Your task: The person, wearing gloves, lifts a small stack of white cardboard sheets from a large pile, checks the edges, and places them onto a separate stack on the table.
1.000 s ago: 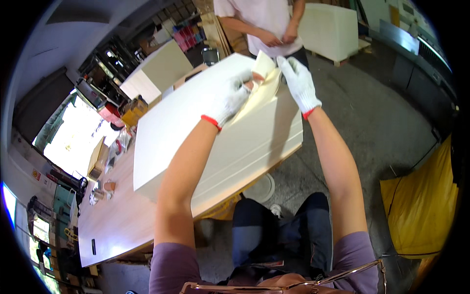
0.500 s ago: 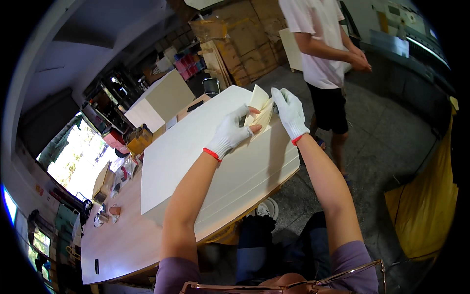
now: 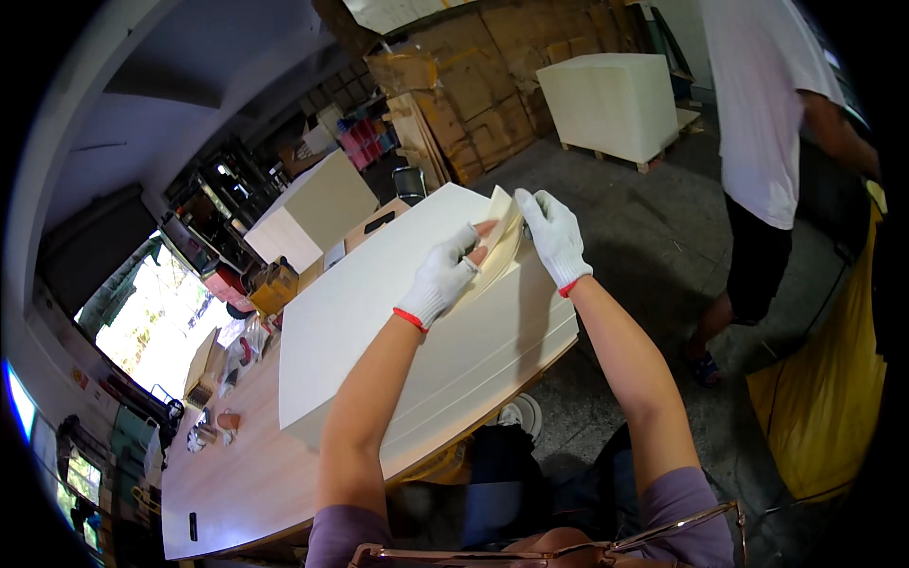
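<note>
A thick stack of cream-white paper [image 3: 365, 303] sits in front of me on the wooden table. Several paper sheets [image 3: 500, 260] at its right-hand corner are lifted and curled up, their edges fanned apart. My left hand [image 3: 445, 275], in a white knit glove with bare fingertips showing, has its fingers closed on the left side of these sheets. My right hand [image 3: 554, 232], gloved in white with a red cuff, pinches their upper right edge. The undersides of the fingers on both hands are partly hidden.
The wooden table [image 3: 227, 483] carries a small black object, a brown cup and tools at left. Another paper stack [image 3: 312, 208] stands beyond, and a pale block on a pallet [image 3: 611, 109] farther back. A person [image 3: 767, 142] is at right, near a yellow sheet [image 3: 819, 388].
The person in the white shirt has walked to the right, uncovering the pallet stack. The lifted sheets are bent into a tighter curve between my hands, which stay at the same corner.
</note>
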`<state>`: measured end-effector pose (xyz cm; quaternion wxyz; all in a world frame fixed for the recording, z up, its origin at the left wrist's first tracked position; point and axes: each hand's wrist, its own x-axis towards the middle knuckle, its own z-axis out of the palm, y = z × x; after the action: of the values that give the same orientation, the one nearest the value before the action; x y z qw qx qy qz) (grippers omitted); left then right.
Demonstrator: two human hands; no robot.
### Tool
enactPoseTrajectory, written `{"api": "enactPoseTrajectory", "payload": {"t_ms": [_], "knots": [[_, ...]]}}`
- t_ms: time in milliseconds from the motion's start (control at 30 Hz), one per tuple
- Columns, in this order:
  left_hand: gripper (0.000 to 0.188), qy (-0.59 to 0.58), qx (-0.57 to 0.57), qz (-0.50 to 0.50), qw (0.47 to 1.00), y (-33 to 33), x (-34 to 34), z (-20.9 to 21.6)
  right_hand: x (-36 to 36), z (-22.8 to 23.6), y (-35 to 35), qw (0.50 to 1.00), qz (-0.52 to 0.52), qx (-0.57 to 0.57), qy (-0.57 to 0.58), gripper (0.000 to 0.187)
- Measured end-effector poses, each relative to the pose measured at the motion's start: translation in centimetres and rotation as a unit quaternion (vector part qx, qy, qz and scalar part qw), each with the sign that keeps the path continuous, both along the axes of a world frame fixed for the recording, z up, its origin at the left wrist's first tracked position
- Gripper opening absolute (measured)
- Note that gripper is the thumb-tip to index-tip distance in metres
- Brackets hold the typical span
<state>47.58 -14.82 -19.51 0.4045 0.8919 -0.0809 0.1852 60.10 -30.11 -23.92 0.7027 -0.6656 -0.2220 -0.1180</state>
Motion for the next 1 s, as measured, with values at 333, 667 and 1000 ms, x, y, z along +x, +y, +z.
{"api": "enactPoseTrajectory", "payload": {"t_ms": [333, 667, 1000], "knots": [[0.032, 0.098, 0.067, 0.064, 0.991, -0.7, -0.6, 0.9, 0.0, -0.2, 0.2, 1.000, 0.011, 0.023, 0.006, 0.051], [0.038, 0.083, 0.068, 0.066, 0.992, -0.6, -0.8, 0.9, -0.1, -0.4, 0.2, 0.999, 0.024, 0.042, 0.009, 0.049], [0.050, 0.044, 0.152, 0.107, 0.982, -1.8, -1.4, 1.2, -0.9, 0.4, -0.4, 1.000, 0.012, 0.019, -0.014, 0.049]]}}
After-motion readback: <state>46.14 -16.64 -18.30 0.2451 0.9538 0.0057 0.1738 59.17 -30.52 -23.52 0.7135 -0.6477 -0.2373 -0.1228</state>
